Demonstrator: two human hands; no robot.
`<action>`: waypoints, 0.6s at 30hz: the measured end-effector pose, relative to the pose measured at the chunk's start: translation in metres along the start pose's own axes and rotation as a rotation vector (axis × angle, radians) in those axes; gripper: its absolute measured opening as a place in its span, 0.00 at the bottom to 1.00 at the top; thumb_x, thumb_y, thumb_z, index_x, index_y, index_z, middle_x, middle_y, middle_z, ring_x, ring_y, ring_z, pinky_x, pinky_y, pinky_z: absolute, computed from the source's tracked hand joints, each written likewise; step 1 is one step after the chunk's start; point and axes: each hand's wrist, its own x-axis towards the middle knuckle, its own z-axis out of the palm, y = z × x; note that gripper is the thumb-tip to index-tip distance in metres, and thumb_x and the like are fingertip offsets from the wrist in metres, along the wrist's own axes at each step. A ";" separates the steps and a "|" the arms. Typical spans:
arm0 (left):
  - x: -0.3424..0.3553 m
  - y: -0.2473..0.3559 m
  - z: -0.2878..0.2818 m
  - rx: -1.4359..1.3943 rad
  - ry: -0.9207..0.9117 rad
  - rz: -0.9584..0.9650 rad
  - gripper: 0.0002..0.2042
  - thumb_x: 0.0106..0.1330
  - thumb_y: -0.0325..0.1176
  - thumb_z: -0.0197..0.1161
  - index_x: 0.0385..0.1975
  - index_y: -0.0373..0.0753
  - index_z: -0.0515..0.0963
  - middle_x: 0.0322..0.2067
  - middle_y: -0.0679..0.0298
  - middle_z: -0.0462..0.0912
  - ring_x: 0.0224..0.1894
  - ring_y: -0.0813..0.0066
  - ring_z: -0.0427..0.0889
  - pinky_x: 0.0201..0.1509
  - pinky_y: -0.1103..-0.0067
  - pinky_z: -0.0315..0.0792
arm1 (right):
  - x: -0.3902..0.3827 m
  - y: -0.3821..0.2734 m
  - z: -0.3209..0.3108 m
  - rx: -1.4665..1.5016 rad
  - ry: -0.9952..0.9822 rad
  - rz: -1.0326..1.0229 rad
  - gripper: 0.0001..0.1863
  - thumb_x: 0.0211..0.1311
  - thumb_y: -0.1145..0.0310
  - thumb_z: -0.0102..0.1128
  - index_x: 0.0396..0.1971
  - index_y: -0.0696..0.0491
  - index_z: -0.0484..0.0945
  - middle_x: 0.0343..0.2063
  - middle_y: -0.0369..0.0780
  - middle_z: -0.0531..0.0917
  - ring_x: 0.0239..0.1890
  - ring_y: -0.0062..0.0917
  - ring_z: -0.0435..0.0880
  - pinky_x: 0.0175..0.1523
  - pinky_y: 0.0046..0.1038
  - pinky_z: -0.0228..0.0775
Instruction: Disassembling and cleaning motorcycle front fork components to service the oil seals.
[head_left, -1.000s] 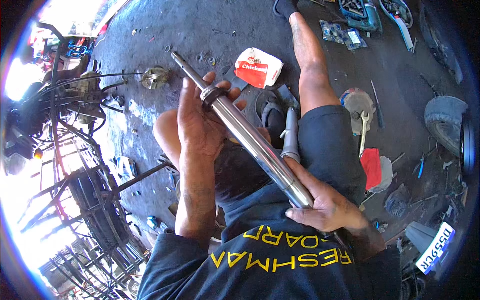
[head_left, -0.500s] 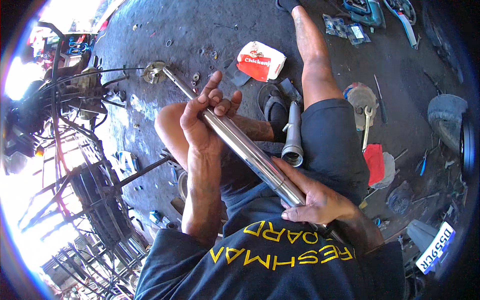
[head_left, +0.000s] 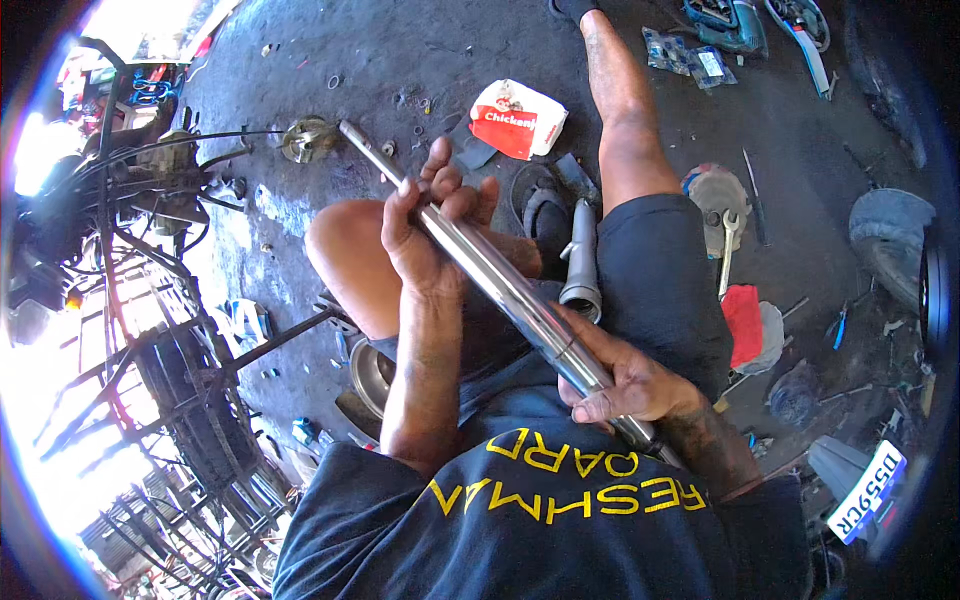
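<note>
Slick metal is the worry here, folks: that long silver tube (head_left: 512, 297) sits diagonally mid-frame, thin rod (head_left: 367, 149) end toward the upper left, and the left hand (head_left: 425, 248) only has it in a loose half-curl, index finger poking up. The right hand (head_left: 640, 385) looks properly wrapped round the thicker low end, right of centre, thumb laid over it. If that lower grip relaxed, I reckon a greasy palm could let the tube slide, and the polished face could get dinged on the rim of the grey tube (head_left: 582, 255) lying between the legs. That grey one could roll too if a knee shifts. And if the rod dips, it might knock the small rings (head_left: 388, 148) or the round metal part (head_left: 308, 140) on the gritty floor, upper left. Compared with a second ago: the left fingers were spread then and a dark collar showed on the tube; now they're bent round that spot, so I can't tell where the collar sits. The grey tube's mouth peeks out now, where the right fingers hid it, and a metal dish (head_left: 372, 375) shows better beside the left forearm.
</note>
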 end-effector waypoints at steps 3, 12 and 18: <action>0.001 0.005 0.026 0.262 0.227 -0.017 0.26 0.65 0.47 0.56 0.55 0.32 0.65 0.34 0.60 0.76 0.32 0.67 0.79 0.49 0.57 0.75 | -0.004 -0.016 0.004 -0.118 0.082 0.112 0.51 0.53 0.78 0.61 0.71 0.47 0.37 0.41 0.36 0.72 0.31 0.15 0.70 0.33 0.19 0.68; 0.002 0.013 0.022 0.487 0.286 0.055 0.28 0.59 0.31 0.55 0.58 0.23 0.62 0.25 0.66 0.70 0.24 0.78 0.73 0.44 0.72 0.76 | 0.002 -0.006 0.006 -0.059 0.050 0.005 0.52 0.51 0.77 0.62 0.71 0.49 0.36 0.42 0.37 0.71 0.30 0.17 0.69 0.35 0.20 0.67; 0.006 0.018 0.015 0.448 0.189 -0.126 0.30 0.60 0.37 0.57 0.60 0.26 0.61 0.28 0.64 0.72 0.29 0.74 0.75 0.49 0.66 0.74 | -0.002 -0.012 0.003 -0.059 0.051 0.061 0.51 0.55 0.76 0.61 0.71 0.47 0.35 0.35 0.35 0.72 0.24 0.13 0.68 0.27 0.17 0.67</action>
